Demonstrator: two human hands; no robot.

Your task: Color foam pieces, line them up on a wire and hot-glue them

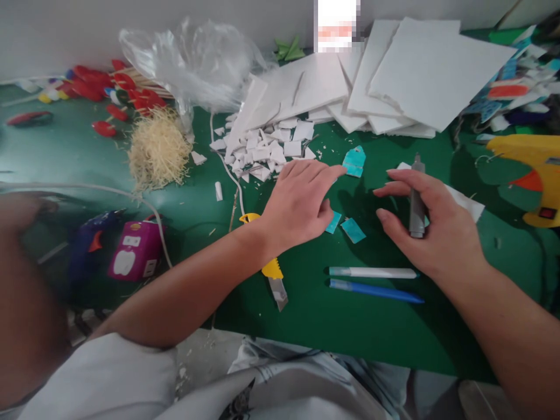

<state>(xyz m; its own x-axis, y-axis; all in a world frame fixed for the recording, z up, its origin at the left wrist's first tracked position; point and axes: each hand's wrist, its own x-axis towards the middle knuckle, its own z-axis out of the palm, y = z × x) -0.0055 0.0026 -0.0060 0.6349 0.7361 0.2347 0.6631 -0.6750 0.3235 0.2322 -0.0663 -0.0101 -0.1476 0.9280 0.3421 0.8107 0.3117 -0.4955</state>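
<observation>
My left hand (301, 204) reaches over the green table, palm down, index finger stretched out to the edge of a teal piece (354, 162). Its thumb is bent beside another teal piece (333, 223), and nothing shows in its grasp. A third teal piece (353, 230) lies just to the right. In my right hand (431, 219) a grey cutter-like tool (417, 201) is held upright among the fingers, while thumb and index finger stay apart. Under my left wrist lies a yellow cutter (272, 268) with its blade out.
Two pens, white (376, 272) and blue (378, 290), lie in front. Behind are white foam scraps (262, 149), foam boards (437, 70) and a plastic bag (196, 64). A yellow glue gun (534, 169) sits right; a purple box (135, 249) and another person's arm (30, 291) are left.
</observation>
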